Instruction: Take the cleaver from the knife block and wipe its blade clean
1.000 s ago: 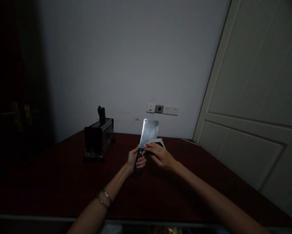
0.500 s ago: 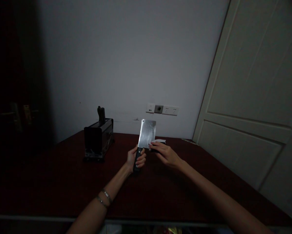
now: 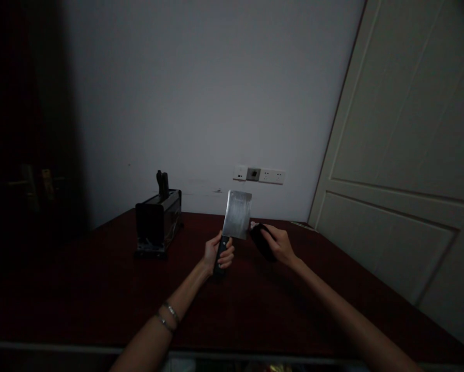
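Observation:
My left hand [image 3: 219, 254] is wrapped round the black handle of a cleaver [image 3: 237, 214], whose broad steel blade points up and away from me. To its right, my right hand [image 3: 280, 245] grips a soft-looking dark cloth [image 3: 263, 244], with a small whitish bit showing at its upper left end. That end is close beside the blade's right edge, with a narrow gap between them. The fingers under the cloth are mostly hidden. Both hands are above the dark red table [image 3: 224, 320].
A black knife block [image 3: 159, 223] with dark-handled knives [image 3: 163, 184] stands at the table's left. Behind the table is a pale wall [image 3: 201, 103] with sockets [image 3: 271, 176]. A white panelled door [image 3: 395, 227] rises at the right.
My right hand has drawn back right from the blade and turned, so the cloth's dark side now shows instead of its white part. The cleaver stays in my left hand, almost unmoved.

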A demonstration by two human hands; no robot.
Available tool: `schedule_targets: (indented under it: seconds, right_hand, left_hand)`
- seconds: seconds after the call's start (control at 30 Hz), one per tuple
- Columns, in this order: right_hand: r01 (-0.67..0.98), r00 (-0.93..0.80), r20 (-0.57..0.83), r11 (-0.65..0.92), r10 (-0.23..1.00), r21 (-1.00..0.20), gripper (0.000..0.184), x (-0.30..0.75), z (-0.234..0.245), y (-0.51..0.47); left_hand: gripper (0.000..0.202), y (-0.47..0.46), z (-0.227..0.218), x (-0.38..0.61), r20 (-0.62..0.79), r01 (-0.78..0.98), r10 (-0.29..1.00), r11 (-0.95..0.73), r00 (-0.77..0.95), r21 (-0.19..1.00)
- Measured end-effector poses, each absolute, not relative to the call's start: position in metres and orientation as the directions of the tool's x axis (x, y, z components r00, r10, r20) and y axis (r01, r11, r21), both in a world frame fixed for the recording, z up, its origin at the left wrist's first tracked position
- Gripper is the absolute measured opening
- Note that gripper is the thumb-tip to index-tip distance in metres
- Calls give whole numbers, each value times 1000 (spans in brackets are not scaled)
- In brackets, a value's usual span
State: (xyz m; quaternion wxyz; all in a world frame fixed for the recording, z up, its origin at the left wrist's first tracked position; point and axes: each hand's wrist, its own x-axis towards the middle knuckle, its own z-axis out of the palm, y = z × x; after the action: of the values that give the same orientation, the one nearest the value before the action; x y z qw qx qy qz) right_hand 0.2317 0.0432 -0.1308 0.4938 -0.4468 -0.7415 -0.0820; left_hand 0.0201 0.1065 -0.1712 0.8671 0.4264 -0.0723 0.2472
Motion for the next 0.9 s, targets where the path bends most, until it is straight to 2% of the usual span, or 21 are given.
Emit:
schedule_targets:
  seconds: [0.07, 0.17, 0.27, 0.33, 0.4, 0.47, 0.57, 0.63, 0.7, 0.77, 0.9]
  right_hand:
    - [694, 78, 779, 527, 622, -490, 33, 227, -133, 42]
    - [564, 281, 709, 486, 646, -667, 40, 222, -133, 42]
    - [455, 417, 639, 461, 646, -762, 44, 222, -130, 46]
    - [457, 475, 639, 451, 605, -767, 44, 224, -125, 49]
    - [539, 467, 705, 460, 534, -706, 42, 222, -118, 54]
    - [649, 363, 806, 494, 467, -578, 36, 216, -110, 58]
    - [744, 19, 898, 594, 440, -307, 35, 200, -102, 64]
    - [736, -264, 857, 666, 442, -117, 36, 190, -99, 67]
    - [700, -461, 777, 714, 429, 21, 34, 182, -99, 66]
    - [672, -527, 736, 738, 426, 54, 31, 179, -100, 64]
    - [646, -520, 723, 763, 455, -16, 23, 182, -99, 60]
  left_hand:
    - [41, 106, -170, 20, 332, -480, 356, 510, 873, 714]
    - [40, 105, -169, 21, 325, -468, 346, 520, 880, 715]
    - [39, 105, -169, 21, 320, -469, 350, 536, 880, 702]
    - [38, 105, -169, 20, 321, -473, 355, 546, 878, 691]
    - [37, 105, -170, 19, 322, -480, 362, 553, 875, 681]
    - [37, 105, -170, 19, 320, -479, 362, 561, 875, 676]
    - [37, 104, -170, 20, 308, -456, 342, 569, 888, 684]
    - [38, 103, -170, 21, 294, -434, 325, 567, 899, 700]
    - [39, 102, -170, 22, 278, -418, 320, 564, 906, 712]
    - [40, 101, -170, 23, 264, -412, 327, 566, 907, 714]
    - [41, 99, -168, 23, 253, -404, 327, 569, 910, 716]
